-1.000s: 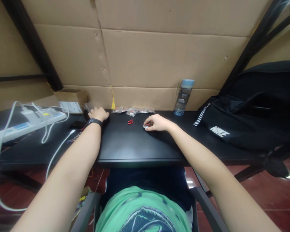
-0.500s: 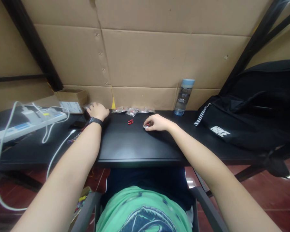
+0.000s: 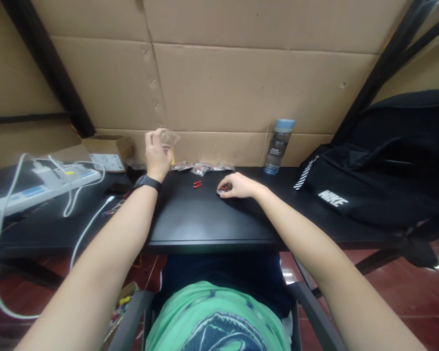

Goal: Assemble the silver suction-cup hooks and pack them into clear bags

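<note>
Left hand [image 3: 157, 152] closed on one clear bag [image 3: 169, 138], right hand [image 3: 238, 185] on one red-and-clear item [image 3: 221, 191]

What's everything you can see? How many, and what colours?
clear plastic piece: one, transparent, held, left
tiny plastic item: one, clear-red, held, centre
thin looped pieces: about two, red, centre
crinkly plastic packets: several, clear, along wall
tall clear bottle: one, blue-capped, back right
soft fabric bag: one, black, right
open cardboard box: one, brown, back left
long power strip: one, white, left
thin cables: several, white, left
flat tabletop: one, black, centre
cardboard wall: one, brown, behind
wristband: one, black, left wrist
shirt: one, green, bottom
left hand: one, bare, raised
right hand: one, bare, lower
</note>
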`<control>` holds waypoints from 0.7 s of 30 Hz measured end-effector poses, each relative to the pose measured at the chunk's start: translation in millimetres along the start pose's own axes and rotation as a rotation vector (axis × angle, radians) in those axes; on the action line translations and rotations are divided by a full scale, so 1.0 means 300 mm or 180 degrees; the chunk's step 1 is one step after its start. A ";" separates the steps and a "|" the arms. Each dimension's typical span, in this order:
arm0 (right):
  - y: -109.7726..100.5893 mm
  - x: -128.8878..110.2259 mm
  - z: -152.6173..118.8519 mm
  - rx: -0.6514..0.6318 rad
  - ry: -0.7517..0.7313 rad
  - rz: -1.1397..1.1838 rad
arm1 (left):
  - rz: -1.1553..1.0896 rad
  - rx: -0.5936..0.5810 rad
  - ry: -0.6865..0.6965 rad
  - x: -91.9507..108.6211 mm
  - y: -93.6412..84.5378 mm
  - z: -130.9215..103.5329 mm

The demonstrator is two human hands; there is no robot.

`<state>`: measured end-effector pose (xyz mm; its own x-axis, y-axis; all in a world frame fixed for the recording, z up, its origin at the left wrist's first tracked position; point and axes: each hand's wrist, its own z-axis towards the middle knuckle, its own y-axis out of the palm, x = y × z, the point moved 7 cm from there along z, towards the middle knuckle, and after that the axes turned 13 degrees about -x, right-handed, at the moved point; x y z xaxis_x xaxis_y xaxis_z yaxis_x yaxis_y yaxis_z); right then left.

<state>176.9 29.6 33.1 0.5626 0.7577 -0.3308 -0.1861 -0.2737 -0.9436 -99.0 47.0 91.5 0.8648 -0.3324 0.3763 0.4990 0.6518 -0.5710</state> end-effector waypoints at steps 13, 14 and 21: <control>-0.201 0.093 -0.116 0.1766 0.0265 0.0008 | -0.0972 -0.0995 0.1668 0.407 0.180 -0.113; -0.222 0.111 -0.136 0.1991 0.0363 -0.0001 | -0.1024 -0.1133 0.1715 0.427 0.205 -0.132; -0.269 0.171 -0.191 0.2498 0.0670 0.0128 | -0.1176 -0.2700 0.1867 0.456 0.377 -0.247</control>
<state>267.1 56.6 93.0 0.6687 0.6074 -0.4290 -0.6759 0.2560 -0.6911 79.8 24.7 24.2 0.4337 -0.8302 0.3503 0.4144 -0.1614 -0.8957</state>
